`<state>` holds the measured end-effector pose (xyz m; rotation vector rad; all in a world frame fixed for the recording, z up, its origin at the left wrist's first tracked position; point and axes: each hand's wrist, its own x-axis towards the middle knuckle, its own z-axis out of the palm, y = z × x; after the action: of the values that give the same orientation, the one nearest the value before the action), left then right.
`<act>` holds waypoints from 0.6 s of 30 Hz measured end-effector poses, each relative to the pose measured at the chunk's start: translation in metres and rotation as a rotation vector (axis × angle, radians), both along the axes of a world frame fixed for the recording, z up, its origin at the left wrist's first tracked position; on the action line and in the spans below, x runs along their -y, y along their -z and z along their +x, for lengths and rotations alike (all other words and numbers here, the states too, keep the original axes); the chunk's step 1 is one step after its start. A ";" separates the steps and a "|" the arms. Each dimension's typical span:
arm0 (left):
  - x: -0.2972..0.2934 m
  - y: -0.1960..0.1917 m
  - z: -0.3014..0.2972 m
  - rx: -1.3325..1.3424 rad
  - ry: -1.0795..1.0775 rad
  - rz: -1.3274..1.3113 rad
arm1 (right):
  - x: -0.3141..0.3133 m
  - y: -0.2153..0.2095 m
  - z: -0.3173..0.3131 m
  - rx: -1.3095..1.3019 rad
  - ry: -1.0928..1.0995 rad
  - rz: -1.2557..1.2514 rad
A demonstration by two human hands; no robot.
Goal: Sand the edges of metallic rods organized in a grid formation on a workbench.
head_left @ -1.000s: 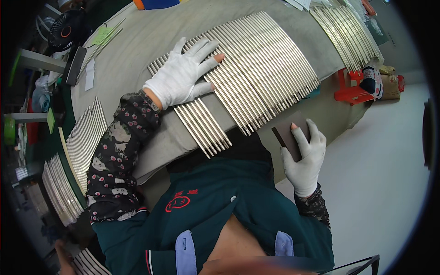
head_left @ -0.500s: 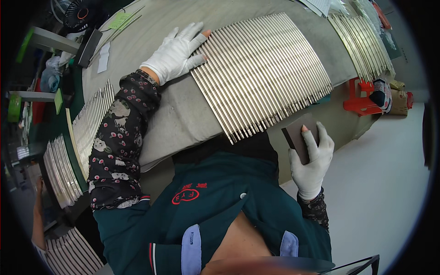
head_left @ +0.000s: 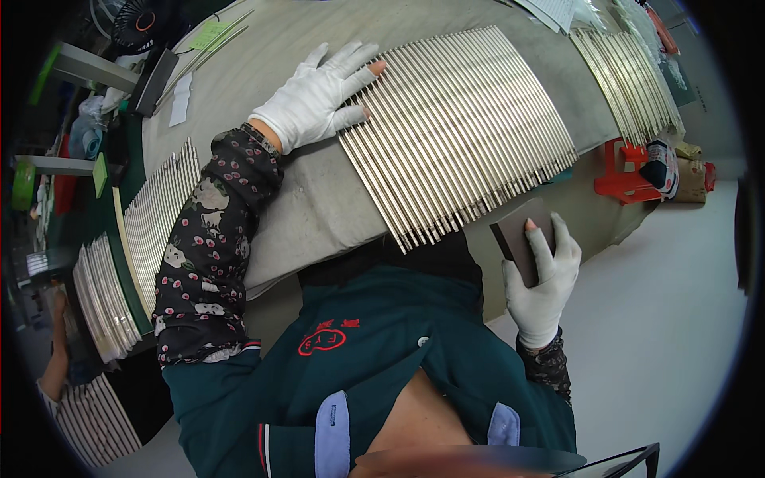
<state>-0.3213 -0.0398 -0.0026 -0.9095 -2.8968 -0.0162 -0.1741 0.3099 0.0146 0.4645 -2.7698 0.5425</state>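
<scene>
Left hand [head_left: 309, 103] shifted rightward onto rods [head_left: 462, 127], fingers [head_left: 355, 82] apart; right hand [head_left: 543, 293] clamps dark block [head_left: 514, 240].

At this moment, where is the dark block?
In the head view, the dark block is right of centre, in the right hand, below the wide row of metal rods.

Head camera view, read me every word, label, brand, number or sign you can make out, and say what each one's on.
Dark green shirt: red stitched emblem with lettering inside a red outline, and smaller red characters beside it; I won't copy the wording.
White paper sheets: any print is too blurred to read.
Yellow-green note: any writing is too small to tell.
Metal rods and dark grey block: no text I can make out.
</scene>
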 end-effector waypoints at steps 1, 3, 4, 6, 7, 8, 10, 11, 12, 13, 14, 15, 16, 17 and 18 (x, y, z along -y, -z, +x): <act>-0.003 0.000 0.001 -0.014 0.051 -0.018 | 0.001 0.000 0.000 0.000 -0.003 -0.001; -0.010 0.000 0.004 -0.005 0.063 -0.017 | 0.005 -0.001 0.000 -0.023 -0.021 -0.011; -0.012 0.000 0.004 0.004 0.078 -0.015 | 0.007 -0.002 0.000 -0.024 -0.022 -0.012; -0.012 -0.001 0.005 0.003 0.081 -0.021 | 0.012 -0.004 0.001 -0.022 -0.067 -0.041; -0.012 -0.002 0.006 0.002 0.079 -0.024 | 0.016 -0.004 0.000 -0.024 -0.071 -0.044; -0.011 -0.002 0.007 0.000 0.076 -0.028 | 0.020 -0.004 0.000 -0.027 -0.090 -0.055; -0.010 0.001 0.006 -0.001 0.075 -0.039 | 0.029 -0.005 -0.001 -0.030 -0.109 -0.062; -0.009 0.002 0.007 -0.030 0.066 -0.037 | 0.034 -0.008 -0.002 -0.003 -0.116 -0.069; -0.009 0.002 0.007 -0.057 0.057 -0.033 | 0.038 -0.010 -0.003 0.025 -0.121 -0.076; -0.011 0.002 0.008 -0.056 0.057 -0.032 | 0.041 -0.011 -0.004 0.061 -0.136 -0.085; -0.015 0.001 0.009 -0.073 -0.021 -0.017 | 0.044 -0.011 -0.004 0.061 -0.136 -0.083; -0.019 -0.001 0.011 -0.091 -0.101 -0.003 | 0.048 -0.012 -0.004 0.057 -0.151 -0.064; -0.023 -0.001 0.011 -0.091 -0.102 -0.001 | 0.051 -0.013 -0.004 0.053 -0.166 -0.046; -0.026 0.000 0.012 -0.039 -0.161 -0.034 | 0.054 -0.013 -0.004 0.063 -0.196 -0.014; -0.028 0.001 0.011 0.012 -0.219 -0.066 | 0.057 -0.014 -0.004 0.061 -0.197 -0.010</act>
<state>-0.3098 -0.0121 -0.0034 -0.5981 -3.0065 0.0928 -0.1778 0.2529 0.0282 0.7352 -2.7943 0.6244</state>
